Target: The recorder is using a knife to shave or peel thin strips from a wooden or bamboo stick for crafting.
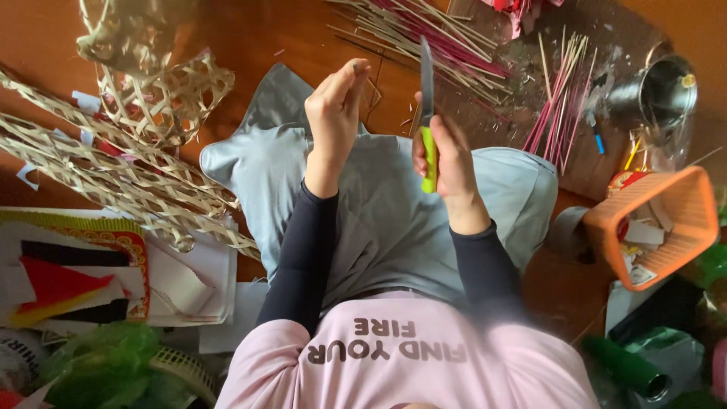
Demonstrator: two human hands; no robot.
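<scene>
Pinching a thin sliver between thumb and fingertips of the left hand, raised above the grey lap, fingers closed tight on it. Gripping a knife in the right hand, fist clamped round the green handle, blade pointing up and away, just beside the sliver but apart from it. Not cutting at this instant, as far as can be told; too thin to tell whether the sliver is already trimmed.

Lying ahead on the floor: a loose pile of sticks, and near it a smaller bunch of pink-ended sticks, seemingly worked already. Sitting to the left: long woven strips and an open lattice, looking finished or nearly so. Resting to the right: an orange basket and a metal cup. Stacking up at lower left: coloured paper sheets. Judging by the scattered scraps and the many loose sticks, well under way, with plenty left.
</scene>
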